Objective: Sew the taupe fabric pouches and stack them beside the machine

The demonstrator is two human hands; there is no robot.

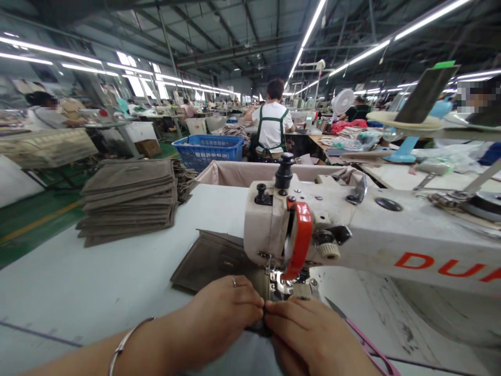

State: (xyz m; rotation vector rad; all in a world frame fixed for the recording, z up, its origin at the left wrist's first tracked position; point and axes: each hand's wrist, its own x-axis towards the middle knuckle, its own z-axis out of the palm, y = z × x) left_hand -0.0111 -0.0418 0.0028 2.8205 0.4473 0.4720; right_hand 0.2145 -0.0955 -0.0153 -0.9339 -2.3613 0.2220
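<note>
A dark grey-brown fabric piece (219, 258) lies on the white table under the head of a sewing machine (270, 224). Its near edge is pinched between the fingertips of my left hand (223, 313), which wears a ring and a bangle. Close beside it, just in front of the presser foot (276, 284), my right hand (309, 331) has its fingers closed on the same edge. The two hands almost touch, and they hide the nearest part of the piece. Pink-handled scissors (366, 339) lie right of my right hand.
A stack of similar fabric pieces (129, 198) stands at the table's left. Behind the machine is a pink cloth-lined bin (235, 175), with a blue crate (209, 149) beyond it. A person in a white shirt (272, 125) sits farther ahead. A thread stand (407, 122) rises at right.
</note>
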